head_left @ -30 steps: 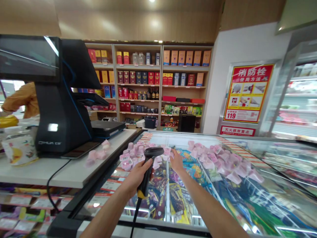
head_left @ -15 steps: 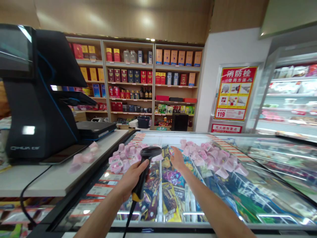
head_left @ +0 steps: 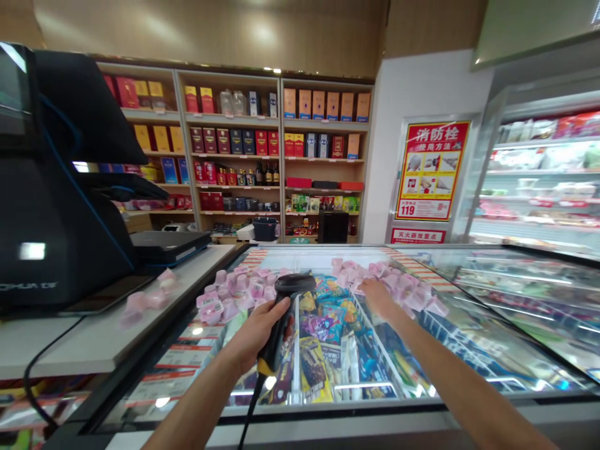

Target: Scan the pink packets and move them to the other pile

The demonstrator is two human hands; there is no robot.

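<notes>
My left hand [head_left: 262, 331] is wrapped around the handle of a black and yellow barcode scanner [head_left: 294, 284], its head pointing right and its cable trailing down. Just left of the scanner lies a pile of small pink tapered cups [head_left: 234, 290], some with barcode labels, on the freezer's glass top. A second pile of pink cups [head_left: 407, 284] spreads over the glass on the right. At the near left side of that pile is my right hand [head_left: 379, 300], fingers bent toward the cups; its fingertips are partly hidden, so I cannot make out a hold.
The chest freezer [head_left: 328, 409] shows packaged ice creams [head_left: 323, 325] in wire baskets under its glass. On the left counter [head_left: 94, 344] stand a black checkout machine [head_left: 60, 187] and a few pink cups [head_left: 145, 303]. Shelves of boxes [head_left: 234, 144] line the back wall.
My right hand has moved right, from the middle of the glass to the right pile. My left hand keeps the scanner, now slightly farther right. The view has turned slightly right.
</notes>
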